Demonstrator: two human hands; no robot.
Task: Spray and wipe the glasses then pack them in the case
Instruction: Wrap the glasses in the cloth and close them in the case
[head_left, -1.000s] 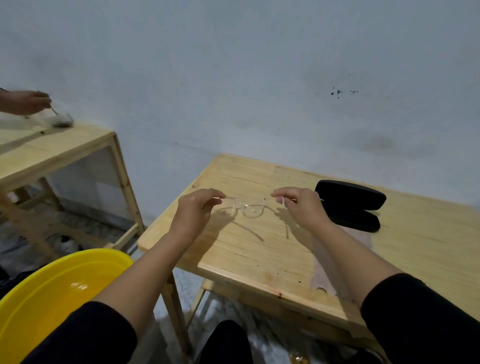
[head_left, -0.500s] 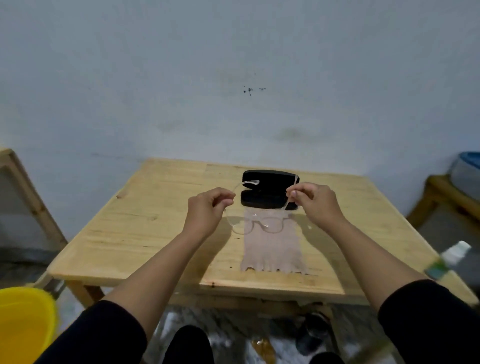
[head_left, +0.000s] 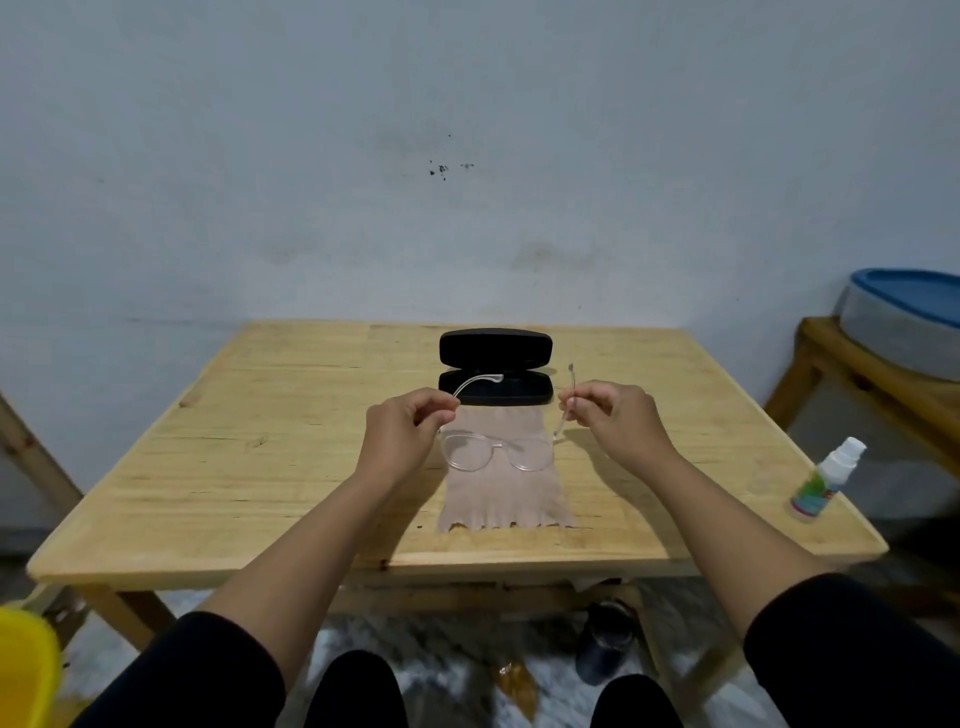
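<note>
over the middle of the pale wooden table (head_left: 260, 467), head view: left hand (head_left: 402, 434) pinches one temple arm of the clear-framed plastic glasses (head_left: 496, 452), right hand (head_left: 610, 418) pinches the other arm, both arms spread. lenses hang low over the beige rectangular wiping cloth (head_left: 501, 499), whether touching it, can't tell. behind the cloth, toward the table's far edge, the black hard oval case (head_left: 495, 366) lies open. near the right edge stands a small white spray bottle with a green label (head_left: 826, 480).
</note>
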